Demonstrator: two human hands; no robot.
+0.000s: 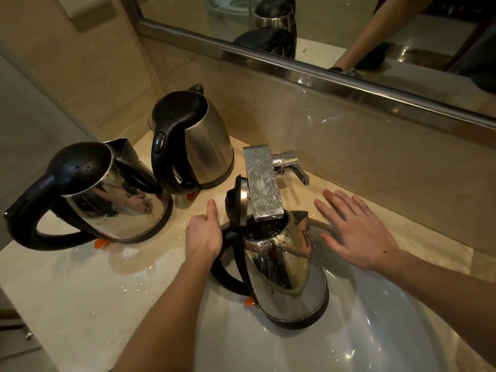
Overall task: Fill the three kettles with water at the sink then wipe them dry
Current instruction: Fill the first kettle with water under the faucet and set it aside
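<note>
At centre frame the left hand (204,232) grips the open kettle (284,267) under the faucet (264,183). The right hand (357,229) lies flat, fingers spread, on the counter (80,285) at right.

Beige marble wall (349,146) w/ a crack, steel-framed mirror (335,25) above. Wet cream stone surface (69,285), warm dim light glinting off it.

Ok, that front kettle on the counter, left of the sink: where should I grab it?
On the front kettle, grip the black loop handle from the left: it juts that way, open and clear, while the polished steel body is wide and tapered.
</note>
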